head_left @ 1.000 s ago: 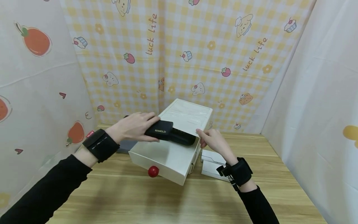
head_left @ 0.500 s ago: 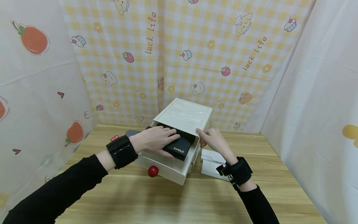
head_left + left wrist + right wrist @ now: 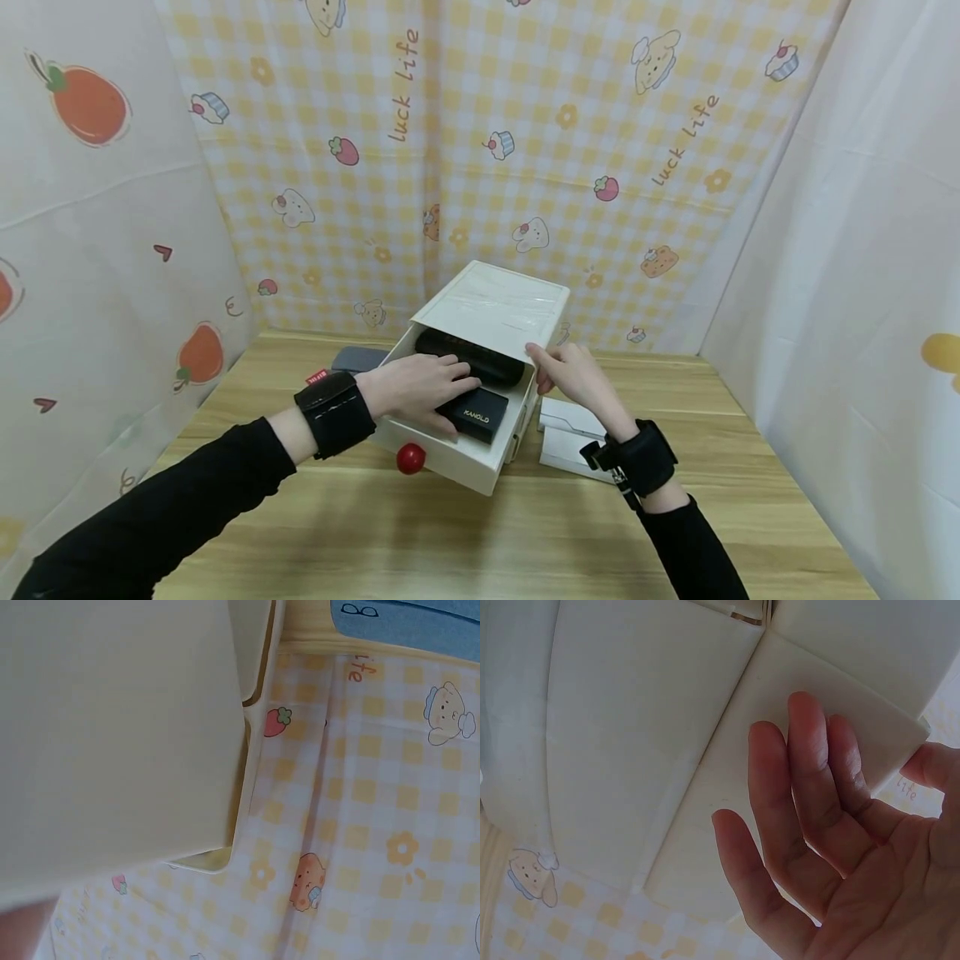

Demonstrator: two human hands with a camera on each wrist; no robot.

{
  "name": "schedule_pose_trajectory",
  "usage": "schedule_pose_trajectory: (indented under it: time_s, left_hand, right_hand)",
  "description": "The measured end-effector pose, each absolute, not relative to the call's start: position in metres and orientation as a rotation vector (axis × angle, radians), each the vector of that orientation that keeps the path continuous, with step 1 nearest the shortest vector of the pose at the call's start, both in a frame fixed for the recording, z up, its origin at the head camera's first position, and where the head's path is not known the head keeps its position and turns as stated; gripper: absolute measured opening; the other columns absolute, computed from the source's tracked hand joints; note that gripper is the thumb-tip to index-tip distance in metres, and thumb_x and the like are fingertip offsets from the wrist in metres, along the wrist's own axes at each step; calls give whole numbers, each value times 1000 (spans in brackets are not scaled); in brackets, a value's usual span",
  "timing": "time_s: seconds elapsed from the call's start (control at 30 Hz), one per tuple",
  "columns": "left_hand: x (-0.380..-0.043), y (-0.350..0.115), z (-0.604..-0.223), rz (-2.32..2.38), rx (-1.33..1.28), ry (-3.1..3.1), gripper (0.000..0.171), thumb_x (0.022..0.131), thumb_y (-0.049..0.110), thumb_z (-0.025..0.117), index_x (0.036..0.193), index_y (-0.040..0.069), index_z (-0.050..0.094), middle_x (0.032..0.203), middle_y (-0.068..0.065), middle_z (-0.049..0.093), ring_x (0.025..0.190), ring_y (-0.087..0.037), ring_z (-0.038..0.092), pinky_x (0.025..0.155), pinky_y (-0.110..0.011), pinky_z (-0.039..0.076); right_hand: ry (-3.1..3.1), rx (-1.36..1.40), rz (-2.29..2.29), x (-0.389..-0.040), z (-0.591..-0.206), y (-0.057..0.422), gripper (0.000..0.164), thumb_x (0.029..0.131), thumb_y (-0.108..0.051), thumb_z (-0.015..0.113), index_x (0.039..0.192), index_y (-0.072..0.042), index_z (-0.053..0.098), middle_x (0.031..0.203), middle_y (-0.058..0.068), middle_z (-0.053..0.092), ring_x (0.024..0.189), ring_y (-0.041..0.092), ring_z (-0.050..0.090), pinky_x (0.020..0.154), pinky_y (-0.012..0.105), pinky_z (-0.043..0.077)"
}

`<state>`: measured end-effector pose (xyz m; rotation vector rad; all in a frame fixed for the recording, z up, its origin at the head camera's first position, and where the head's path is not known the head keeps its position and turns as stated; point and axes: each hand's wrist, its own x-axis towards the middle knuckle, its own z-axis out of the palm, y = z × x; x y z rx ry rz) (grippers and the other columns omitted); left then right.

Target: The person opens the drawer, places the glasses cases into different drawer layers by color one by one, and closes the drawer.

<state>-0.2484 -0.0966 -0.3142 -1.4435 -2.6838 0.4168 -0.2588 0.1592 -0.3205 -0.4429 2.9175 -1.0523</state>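
In the head view a white drawer box point(image 3: 495, 304) stands tilted towards me, its drawer pulled out, with a red round knob point(image 3: 410, 458) in front. Inside lie a long rounded black case point(image 3: 480, 358) at the back and a flat black case point(image 3: 480, 412) lettered KANOLD before it. My left hand point(image 3: 420, 387) holds the flat case by its left end, thumb in front, fingers behind; that end is hidden. My right hand point(image 3: 570, 375) touches the box's right front corner; the right wrist view shows its fingers point(image 3: 808, 750) loosely bent along the side wall.
White cases point(image 3: 573, 437) lie on the wooden table point(image 3: 637, 542) right of the box. Behind its left side sits a grey-blue case point(image 3: 360, 358), which bears a glasses drawing in the left wrist view. Patterned cloth point(image 3: 495, 192) hangs behind, white cloth at both sides.
My left hand has brought the flat black case down and right into the drawer, then slid it forward in front of the long case. My right hand stays at the corner.
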Motion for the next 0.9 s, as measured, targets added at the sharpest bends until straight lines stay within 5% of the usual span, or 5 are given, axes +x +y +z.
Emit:
schedule_pose_trajectory:
  time_s: [0.23,0.53,0.77,0.9]
  left_hand:
    - [-244,-105,-311,309,-1472,-2589,70,81,59,63,134,15,52,120,-3,59,106,-18,57,90,-34,49]
    - [-235,-129,-309,-16,-1366,-2444,34,89,40,64,112,15,66,100,2,66,88,-13,61,78,-30,52]
    - [-221,-148,-320,-146,-1280,-2162,17,84,26,71,96,14,69,87,3,65,75,-9,58,69,-27,52]
    - [-212,-155,-329,-145,-1259,-1974,19,95,25,57,90,10,68,82,1,63,70,-11,55,63,-25,47]
  right_hand:
    - [2909,-432,-1060,-260,-321,159,58,99,-50,40,70,-8,69,63,3,69,62,11,61,67,26,43]
    - [2905,-457,-1064,-260,-321,159,59,99,-50,39,70,-8,68,63,3,69,62,10,60,67,26,42]
    - [2899,-443,-1061,-259,-320,159,58,99,-49,39,71,-8,69,64,3,69,63,12,61,68,26,43]
    - [2901,-442,-1055,-259,-320,160,58,99,-49,39,71,-8,69,64,3,69,65,14,62,67,26,42]
